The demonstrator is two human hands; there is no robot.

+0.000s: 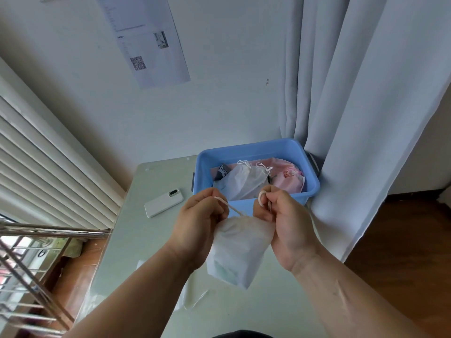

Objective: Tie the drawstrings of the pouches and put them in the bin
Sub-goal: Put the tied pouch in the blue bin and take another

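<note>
Over table (136,240), left hand (197,220) and right hand (288,220) pinch drawstrings (231,208); pouch (236,252) hangs vertical, mouth-up.

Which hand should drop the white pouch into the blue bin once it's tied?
Right, probably: the right hand pinches the white pouch's drawstring directly before the blue bin's middle; the left hand sits by its left corner.

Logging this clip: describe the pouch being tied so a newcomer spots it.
Find the blue bin on the pale table. Before it, the left hand and right hand hold one white pouch by its drawstrings. Unlike the pouches in the bin, it hangs in mid-air.
</note>
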